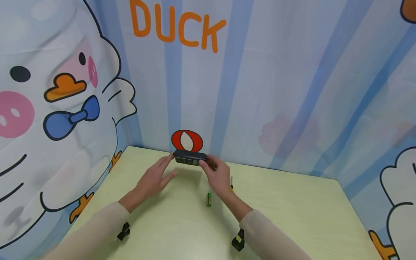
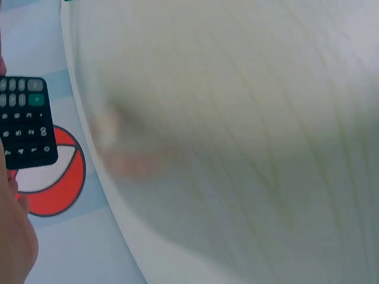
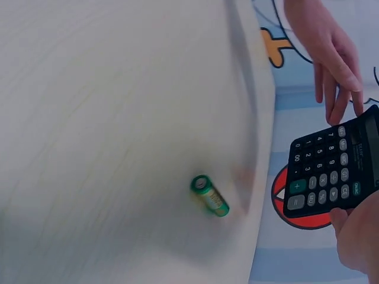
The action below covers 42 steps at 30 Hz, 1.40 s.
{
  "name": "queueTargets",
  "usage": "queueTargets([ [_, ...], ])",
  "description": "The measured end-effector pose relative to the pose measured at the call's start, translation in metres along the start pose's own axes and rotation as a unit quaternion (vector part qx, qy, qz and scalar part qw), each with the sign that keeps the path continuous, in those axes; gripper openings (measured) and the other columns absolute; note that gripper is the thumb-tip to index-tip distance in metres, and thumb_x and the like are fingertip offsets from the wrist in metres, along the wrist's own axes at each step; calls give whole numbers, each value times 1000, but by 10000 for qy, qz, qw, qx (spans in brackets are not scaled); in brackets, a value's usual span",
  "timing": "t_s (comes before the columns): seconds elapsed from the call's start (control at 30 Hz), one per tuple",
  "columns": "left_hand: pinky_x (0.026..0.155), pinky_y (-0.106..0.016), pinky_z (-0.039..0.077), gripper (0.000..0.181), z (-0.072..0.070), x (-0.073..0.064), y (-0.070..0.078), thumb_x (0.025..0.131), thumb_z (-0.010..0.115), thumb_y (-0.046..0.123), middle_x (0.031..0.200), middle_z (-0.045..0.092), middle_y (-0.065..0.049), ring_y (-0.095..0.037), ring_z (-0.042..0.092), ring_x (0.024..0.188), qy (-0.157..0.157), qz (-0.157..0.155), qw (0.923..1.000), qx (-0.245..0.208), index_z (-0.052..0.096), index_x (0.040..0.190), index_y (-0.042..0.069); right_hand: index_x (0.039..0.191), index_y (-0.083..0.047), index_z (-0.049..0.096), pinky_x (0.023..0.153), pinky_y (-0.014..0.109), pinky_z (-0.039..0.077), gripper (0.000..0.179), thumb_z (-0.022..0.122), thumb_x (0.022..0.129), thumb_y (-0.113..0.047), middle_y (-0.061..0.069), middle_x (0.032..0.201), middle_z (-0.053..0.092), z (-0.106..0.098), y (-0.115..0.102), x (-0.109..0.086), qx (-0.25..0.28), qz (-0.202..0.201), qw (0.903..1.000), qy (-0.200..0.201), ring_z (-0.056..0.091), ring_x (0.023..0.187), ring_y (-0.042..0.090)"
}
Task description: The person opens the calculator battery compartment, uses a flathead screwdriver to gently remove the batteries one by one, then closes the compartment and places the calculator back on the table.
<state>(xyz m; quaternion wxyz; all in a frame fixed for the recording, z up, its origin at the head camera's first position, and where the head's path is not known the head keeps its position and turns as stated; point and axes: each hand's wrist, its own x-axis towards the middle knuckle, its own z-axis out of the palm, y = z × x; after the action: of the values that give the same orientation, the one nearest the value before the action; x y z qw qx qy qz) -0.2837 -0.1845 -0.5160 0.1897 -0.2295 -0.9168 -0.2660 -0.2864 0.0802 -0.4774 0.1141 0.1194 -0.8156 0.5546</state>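
Note:
A black calculator (image 1: 190, 157) is held up over the far edge of the table, its keys facing my side. My right hand (image 1: 221, 177) grips its right end, thumb on the front face and fingers behind. At the left end, my left hand (image 1: 154, 177) touches the calculator with its fingertips, the fingers mostly straight and the thumb apart. Grey and black keys and one green key show on the calculator (image 3: 331, 165) in the right wrist view. In the left wrist view, only part of the calculator (image 2: 26, 124) shows at the left edge.
A green battery (image 1: 209, 199) lies on the pale table (image 1: 292, 209), left of my right wrist. Partly hidden behind that wrist is a thin tool with a metal shaft and a yellow-and-black handle (image 1: 232, 187). A printed duck curtain (image 1: 260, 90) hangs behind the table.

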Motion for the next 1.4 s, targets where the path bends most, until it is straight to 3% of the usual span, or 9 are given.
queueTargets([
  [0.13,110,-56,49,83,2,4,10,104,69,38,156,50,-21,-39,57,136,102,-46,9999,-129,27,168,6,140,-9,69,95,43,61,49,71,103,-41,7,129,73,-1,-6,2,245,279,9991,205,72,117,25],
  [0.3,113,-62,44,87,6,10,19,102,69,46,160,45,-19,-40,50,142,196,-452,9974,-534,26,170,14,143,-8,66,98,44,59,47,67,106,-37,9,134,69,0,-11,0,276,335,9986,306,70,120,28],
  [0.43,114,-66,41,88,7,12,20,100,71,46,160,43,-16,-38,48,145,209,-786,9901,-1141,25,171,21,144,-5,65,99,44,59,46,67,107,-32,12,133,68,4,-12,-3,215,236,9988,364,70,119,30],
  [0.53,115,-67,39,88,8,12,19,100,74,42,156,45,-16,-37,49,145,231,-812,9847,-1524,25,171,22,147,-5,62,99,43,59,48,67,107,-31,12,134,67,8,-8,-6,132,295,9990,315,69,120,30],
  [0.8,113,-64,44,84,13,9,17,101,73,39,152,45,-16,-37,49,144,166,-906,9747,-2036,28,170,23,154,-2,54,103,43,57,53,67,107,-23,13,138,64,11,1,-12,228,327,9990,190,67,124,30],
  [1.03,112,-62,45,78,16,6,16,106,66,37,147,44,-17,-37,50,140,265,-1226,9587,-2554,26,170,22,153,-10,57,104,40,56,49,68,106,-21,8,144,64,15,1,-13,402,185,9989,121,65,127,26],
  [1.17,111,-60,47,74,16,8,17,108,64,34,142,45,-19,-38,52,135,369,-1244,9522,-2767,27,170,18,153,-11,57,102,42,57,48,67,106,-17,7,146,63,16,0,-14,512,113,9986,84,62,130,27],
  [1.4,105,-54,54,70,11,13,22,109,61,36,133,47,-20,-40,57,133,401,-1456,9519,-2668,30,169,16,155,-8,53,100,43,58,52,66,106,-13,10,148,59,15,-1,-15,445,57,9990,-14,61,131,29],
])
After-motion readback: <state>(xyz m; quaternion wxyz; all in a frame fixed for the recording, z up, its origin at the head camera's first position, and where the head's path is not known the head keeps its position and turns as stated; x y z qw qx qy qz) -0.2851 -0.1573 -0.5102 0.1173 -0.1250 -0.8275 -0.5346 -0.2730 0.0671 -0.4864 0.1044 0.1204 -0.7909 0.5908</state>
